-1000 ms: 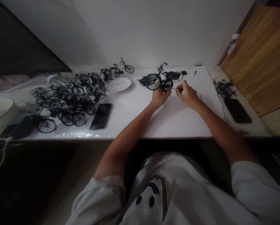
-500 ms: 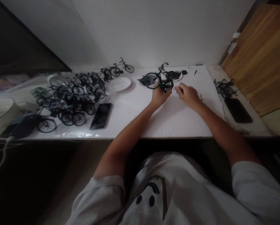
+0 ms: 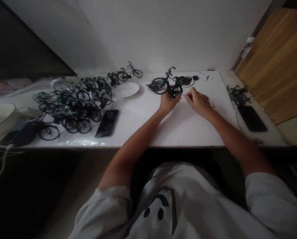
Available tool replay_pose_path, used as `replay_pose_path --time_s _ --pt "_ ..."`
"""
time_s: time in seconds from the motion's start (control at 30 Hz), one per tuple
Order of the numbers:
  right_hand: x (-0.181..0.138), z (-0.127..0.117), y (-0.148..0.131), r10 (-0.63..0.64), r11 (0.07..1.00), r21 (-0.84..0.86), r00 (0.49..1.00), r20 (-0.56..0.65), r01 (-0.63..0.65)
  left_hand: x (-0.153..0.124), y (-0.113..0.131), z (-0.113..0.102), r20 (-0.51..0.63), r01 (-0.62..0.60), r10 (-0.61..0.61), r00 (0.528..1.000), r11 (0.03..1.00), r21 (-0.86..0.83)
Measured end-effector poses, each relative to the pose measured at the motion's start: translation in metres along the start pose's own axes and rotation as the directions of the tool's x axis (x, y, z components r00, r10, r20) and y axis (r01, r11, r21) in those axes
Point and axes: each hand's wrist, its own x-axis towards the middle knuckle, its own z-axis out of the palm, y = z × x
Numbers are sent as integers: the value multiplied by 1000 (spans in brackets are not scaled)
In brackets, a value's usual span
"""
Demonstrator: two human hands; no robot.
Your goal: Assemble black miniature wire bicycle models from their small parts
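The table (image 3: 190,134) is the work surface. The small bicycle (image 3: 168,83) is above its far half, upright, raised in the left hand (image 3: 168,101).

Handling, judged by appearance: the bicycle is probably light enough for one hand. The frame looks stiff, likely metal; its smooth dark finish may slip slightly in damp fingers. Take hold low on the frame, ahead of the rear wheel (image 3: 178,90). Do not press on the front wheel (image 3: 159,85): its thin spokes look easy to bend. Avoid lifting by the handlebar (image 3: 170,70), which may turn.

The left fingers are clamped on the bicycle's lower rear part. The right hand (image 3: 197,102) is just beside it, thumb and forefinger pinched together on a thin rod (image 3: 183,95). The rod points toward the rear wheel; contact cannot be confirmed.

Markings: the shirt (image 3: 200,205) carries a cartoon print with short lettering (image 3: 161,191) above it, too dim and angled to read. The left phone (image 3: 107,122) and the right phone (image 3: 252,118) show dark surfaces with no legible brand. No label is readable on the bicycle.
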Motion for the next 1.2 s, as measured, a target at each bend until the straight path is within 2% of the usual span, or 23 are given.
replay_pose_path --time_s 0.2,0.47,0.67,0.87,1.2 --pt "1 1 -4 31 997 -72 1000 -3 -31 -1 1 -1 -4 -49 50 999 999 21" --pt "1 4 -4 15 997 -79 997 -78 -21 1 2 -1 4 -57 57 998 998 21" --pt "-3 -4 -15 -16 998 -61 999 -39 13 2 6 -3 -29 -77 78 997 997 10" --pt "-2 0 -14 -63 998 -12 997 -34 63 4 7 -4 -75 -61 61 995 998 10" --pt "-2 -3 -17 -103 985 -140 995 -7 101 3 13 -5 -99 -96 100 990 994 45"
